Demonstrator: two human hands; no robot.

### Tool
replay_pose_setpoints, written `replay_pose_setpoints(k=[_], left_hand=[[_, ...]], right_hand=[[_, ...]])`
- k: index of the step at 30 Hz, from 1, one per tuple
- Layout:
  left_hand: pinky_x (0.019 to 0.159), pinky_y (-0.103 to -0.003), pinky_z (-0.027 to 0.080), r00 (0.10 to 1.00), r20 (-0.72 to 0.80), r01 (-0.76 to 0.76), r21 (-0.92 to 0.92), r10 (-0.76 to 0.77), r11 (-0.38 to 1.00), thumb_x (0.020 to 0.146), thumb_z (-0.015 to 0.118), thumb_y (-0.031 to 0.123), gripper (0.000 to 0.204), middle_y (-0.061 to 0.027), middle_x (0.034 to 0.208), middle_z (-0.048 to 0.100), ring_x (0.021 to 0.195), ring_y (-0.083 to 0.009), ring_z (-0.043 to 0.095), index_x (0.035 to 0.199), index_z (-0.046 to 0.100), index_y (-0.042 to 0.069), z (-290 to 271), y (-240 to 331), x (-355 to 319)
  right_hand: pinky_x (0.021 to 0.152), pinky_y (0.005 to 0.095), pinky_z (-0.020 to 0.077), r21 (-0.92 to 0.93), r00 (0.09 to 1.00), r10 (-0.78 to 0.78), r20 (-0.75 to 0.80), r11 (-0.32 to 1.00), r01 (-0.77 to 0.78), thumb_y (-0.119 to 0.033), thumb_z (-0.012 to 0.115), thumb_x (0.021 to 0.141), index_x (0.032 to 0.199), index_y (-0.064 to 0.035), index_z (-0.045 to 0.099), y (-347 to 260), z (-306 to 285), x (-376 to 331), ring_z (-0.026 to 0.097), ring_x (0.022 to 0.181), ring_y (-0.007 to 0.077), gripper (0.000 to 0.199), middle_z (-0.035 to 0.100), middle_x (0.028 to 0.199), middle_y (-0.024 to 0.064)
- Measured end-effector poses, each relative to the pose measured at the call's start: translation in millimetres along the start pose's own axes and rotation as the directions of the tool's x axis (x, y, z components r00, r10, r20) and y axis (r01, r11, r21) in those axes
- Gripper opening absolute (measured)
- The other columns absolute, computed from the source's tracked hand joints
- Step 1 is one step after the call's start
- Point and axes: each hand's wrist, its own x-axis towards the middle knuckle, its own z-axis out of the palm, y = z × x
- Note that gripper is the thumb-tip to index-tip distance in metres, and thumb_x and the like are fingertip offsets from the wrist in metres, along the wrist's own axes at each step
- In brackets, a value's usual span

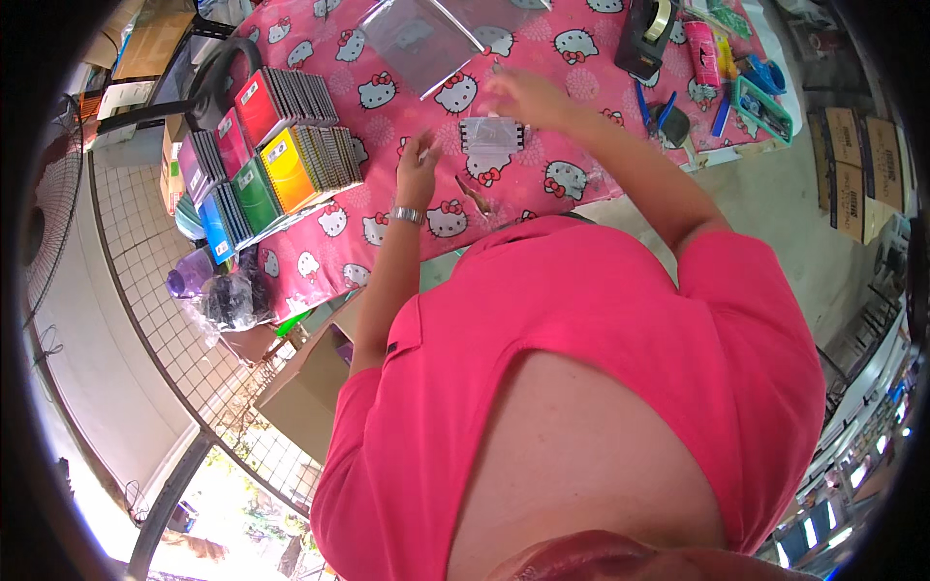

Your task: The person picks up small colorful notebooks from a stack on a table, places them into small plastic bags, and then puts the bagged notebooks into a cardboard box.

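Observation:
A small pale pad with black spiral coils along both its sides [492, 136] lies on the pink patterned tablecloth [373, 136], under what looks like clear plastic. To the left of it, my left hand [418, 163] hovers with loosely bent fingers apart and nothing visible in it. My right hand [531, 99] reaches over from the right, just beyond the pad, its fingers stretched toward the left and holding nothing I can see. Past both hands, clear plastic sleeves [412, 48] are spread at the far side of the table.
Stacked spiral notebooks in several colours [266, 160] stand at the left. A black tape dispenser [644, 39], blue-handled scissors [656, 111], a pink can [701, 53] and a green basket [762, 108] sit at the right. A fan [53, 198] is at far left.

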Motion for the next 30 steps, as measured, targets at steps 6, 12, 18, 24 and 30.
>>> replay_pose_setpoints(k=[6, 12, 18, 24, 30], left_hand=[[0.079, -0.029, 0.046, 0.636, 0.529, 0.633, 0.060, -0.562, 0.772, 0.086, 0.060, 0.018, 0.030, -0.0059, 0.105, 0.061, 0.089, -0.0167, 0.059, 0.111, 0.057, 0.002, -1, -46, -53], [0.084, -0.029, 0.048, 0.945, 0.316, 0.180, -0.278, -0.087, 0.944, 0.074, 0.070, 0.006, 0.052, -0.0073, 0.109, 0.058, 0.098, -0.0164, 0.058, 0.120, 0.046, 0.003, 0, 16, -43], [0.089, -0.032, 0.046, 0.934, 0.343, -0.142, 0.096, 0.101, 0.985, 0.070, 0.069, 0.001, 0.069, -0.0127, 0.115, 0.054, 0.107, -0.0196, 0.054, 0.130, 0.035, 0.004, 1, 41, -28], [0.098, -0.031, 0.037, 0.932, 0.349, -0.161, 0.147, 0.101, 0.976, 0.095, 0.040, 0.007, 0.032, -0.0113, 0.127, 0.051, 0.116, -0.0188, 0.048, 0.125, 0.051, 0.002, -14, 74, -24], [0.102, -0.031, 0.034, 0.909, 0.415, 0.090, -0.119, -0.033, 0.989, 0.091, 0.045, 0.012, 0.043, -0.0119, 0.134, 0.046, 0.129, -0.0189, 0.036, 0.133, 0.042, -0.001, -45, 49, -19]], right_hand=[[0.084, 0.0374, 0.0464, -0.183, 0.985, -0.093, 0.145, 0.976, 0.120, -0.036, 0.071, 0.071, 0.132, -0.0126, 0.041, -86, 16, -4, 0.056, 0.100, 0.0268, 0.072, 0.055, 0.112, 0.0141], [0.089, 0.0409, 0.0436, 0.272, 0.985, -0.108, 0.133, 0.960, 0.068, -0.029, 0.072, 0.070, 0.133, -0.0108, 0.038, -55, -20, -39, 0.056, 0.104, 0.0312, 0.074, 0.053, 0.117, 0.0167], [0.087, 0.0413, 0.0436, 0.040, 0.998, 0.045, -0.043, 0.998, -0.043, -0.034, 0.068, 0.073, 0.117, -0.0078, 0.050, -64, 15, -49, 0.056, 0.101, 0.0335, 0.055, 0.056, 0.111, 0.0169], [0.075, 0.0374, 0.0455, -0.010, 0.988, 0.083, 0.134, 0.997, -0.082, -0.023, 0.062, 0.082, 0.111, -0.0098, 0.061, -95, -27, -30, 0.058, 0.090, 0.0244, 0.032, 0.057, 0.106, 0.0093], [0.072, 0.0342, 0.0453, 0.196, 0.997, 0.036, 0.063, 0.979, -0.048, -0.014, 0.064, 0.079, 0.112, -0.0101, 0.062, -52, -32, -35, 0.056, 0.081, 0.0192, 0.033, 0.055, 0.095, 0.0091]])
